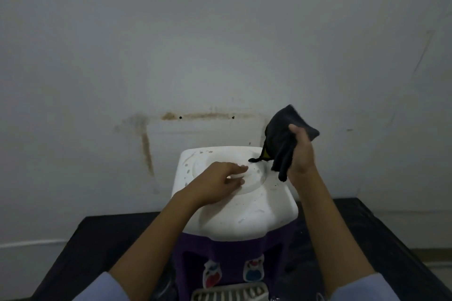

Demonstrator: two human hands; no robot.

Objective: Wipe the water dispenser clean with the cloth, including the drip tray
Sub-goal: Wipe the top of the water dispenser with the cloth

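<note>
The water dispenser (244,212) stands in front of me, with a white speckled top and a purple front. Its two taps (253,270) show low down, one red, one blue. The grey slotted drip tray (230,294) sits at the bottom edge. My left hand (217,178) rests flat on the round recess in the top, fingers spread. My right hand (302,151) is raised above the top's back right corner and grips a dark cloth (281,134), which hangs down and touches the white top.
The dispenser stands on a black table (97,252) against a stained white wall (220,56). Two small holes and brown marks show on the wall just behind the dispenser.
</note>
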